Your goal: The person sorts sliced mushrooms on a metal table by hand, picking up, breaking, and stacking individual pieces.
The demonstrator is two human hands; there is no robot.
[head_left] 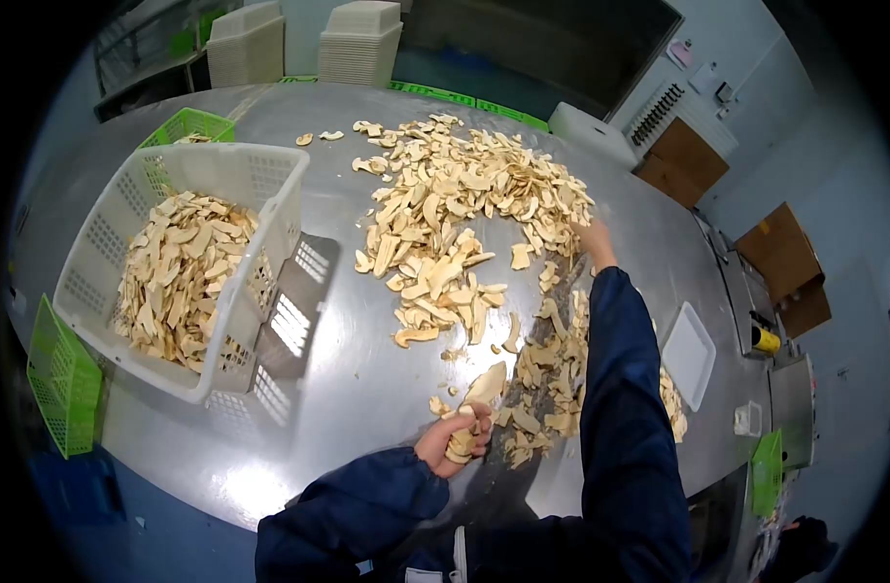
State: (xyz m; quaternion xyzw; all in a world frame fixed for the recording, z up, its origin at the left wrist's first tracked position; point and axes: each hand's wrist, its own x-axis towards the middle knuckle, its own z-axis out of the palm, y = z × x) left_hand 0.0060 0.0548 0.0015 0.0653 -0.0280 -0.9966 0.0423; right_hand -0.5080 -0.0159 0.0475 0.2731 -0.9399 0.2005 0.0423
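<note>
My left hand is closed around several pale, tan-edged slices near the table's front edge. My right hand reaches to the right side of a large spread pile of sliced pieces; its fingertips touch the slices, and what they hold, if anything, is hidden. More slices lie between my arms, partly in shadow. On the left, a white perforated basket holds many similar slices.
Green baskets stand beside and behind the white one. A white tray lies right of my right arm. Stacked white trays stand at the back. Cardboard boxes and a dark-clothed person are at the right.
</note>
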